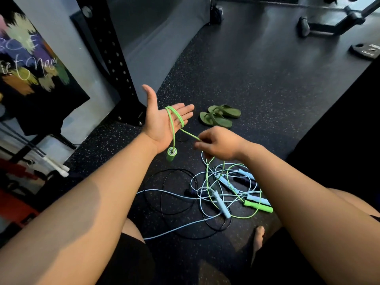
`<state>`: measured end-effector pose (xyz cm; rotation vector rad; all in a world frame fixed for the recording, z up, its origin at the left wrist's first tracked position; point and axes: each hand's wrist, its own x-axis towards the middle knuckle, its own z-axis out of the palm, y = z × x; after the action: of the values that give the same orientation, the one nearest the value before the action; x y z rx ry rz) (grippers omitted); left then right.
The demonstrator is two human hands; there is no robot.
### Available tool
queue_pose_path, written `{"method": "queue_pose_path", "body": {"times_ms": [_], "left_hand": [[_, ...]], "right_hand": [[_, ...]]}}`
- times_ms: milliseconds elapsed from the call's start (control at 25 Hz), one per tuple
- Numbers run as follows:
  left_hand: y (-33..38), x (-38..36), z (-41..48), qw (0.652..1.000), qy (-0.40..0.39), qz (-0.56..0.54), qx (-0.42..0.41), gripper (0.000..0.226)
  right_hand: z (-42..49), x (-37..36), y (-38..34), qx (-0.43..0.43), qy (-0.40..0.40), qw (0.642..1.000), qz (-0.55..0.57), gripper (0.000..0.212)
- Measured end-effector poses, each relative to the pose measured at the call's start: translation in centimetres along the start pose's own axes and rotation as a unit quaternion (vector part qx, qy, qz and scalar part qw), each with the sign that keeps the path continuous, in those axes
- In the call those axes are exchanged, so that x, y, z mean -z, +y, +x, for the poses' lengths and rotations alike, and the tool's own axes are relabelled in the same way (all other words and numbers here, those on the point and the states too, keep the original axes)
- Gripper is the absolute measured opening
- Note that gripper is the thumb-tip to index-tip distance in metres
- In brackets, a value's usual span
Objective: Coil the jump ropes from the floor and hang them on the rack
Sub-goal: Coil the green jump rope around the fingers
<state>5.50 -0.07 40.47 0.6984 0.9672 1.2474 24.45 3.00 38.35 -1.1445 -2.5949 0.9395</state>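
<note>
Across the flat, spread left hand (164, 122) loops the green rope (189, 134), pinched by the right hand (219, 144).

green handle (171, 154): blurred | dark plate (367, 50): cut off, right edge

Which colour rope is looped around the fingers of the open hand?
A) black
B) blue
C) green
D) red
C: the green rope loops over the straight fingers of the left hand, and the right hand pinches the stretch leading off it.
</note>
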Motion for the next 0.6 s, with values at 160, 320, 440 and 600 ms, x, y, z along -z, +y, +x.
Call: {"method": "queue_pose_path", "body": {"times_ms": [160,320,440,600], "left_hand": [[-1.0,-0.2,0.3,0.986,-0.031,0.155,0.045,0.13],[-1.7,-0.2,0.2,0.947,-0.176,0.242,0.121,0.137],[-1.6,-0.4,-0.3,0.91,-0.247,0.289,0.164,0.139],[-0.9,-0.6,-1.1,0.901,-0.276,0.266,0.204,0.134]], "right_hand": [[-0.1,1.0,-0.2,0.1,0.117,0.986,-0.068,0.024],[-0.3,1.5,0.3,0.128,0.154,0.979,-0.036,0.018],[-0.4,2.0,0.3,0.095,0.134,0.985,0.054,0.025],[-0.5,1.9,0.9,0.085,0.122,0.981,0.125,0.035]]}}
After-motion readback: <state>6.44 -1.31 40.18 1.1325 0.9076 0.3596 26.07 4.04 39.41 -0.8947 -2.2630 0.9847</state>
